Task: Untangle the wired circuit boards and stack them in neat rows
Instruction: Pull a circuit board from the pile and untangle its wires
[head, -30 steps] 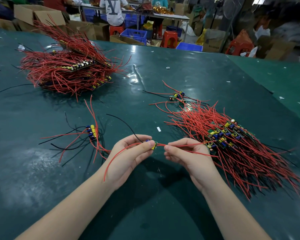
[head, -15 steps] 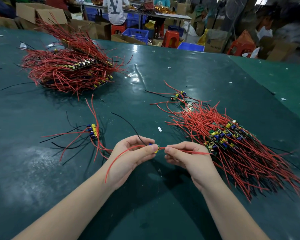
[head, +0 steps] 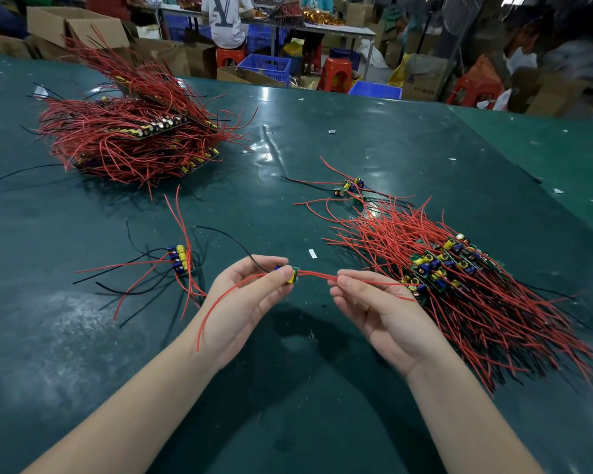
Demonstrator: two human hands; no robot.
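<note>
Pinching one small board (head: 291,274) in the left hand (head: 250,295) while the right hand (head: 374,299) is gripping its red lead, the person is sorting early: few boards (head: 178,260) lie stacked left, a large tangle (head: 459,278) waiting right.

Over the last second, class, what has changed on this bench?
The right hand has slid along the red wire, away from the small board pinched by the left hand; the gap has widened. Grips unchanged; the wire piles stayed put.

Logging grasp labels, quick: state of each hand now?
Left hand: pinching the small circuit board.
Right hand: pinching that board's red wire.
</note>
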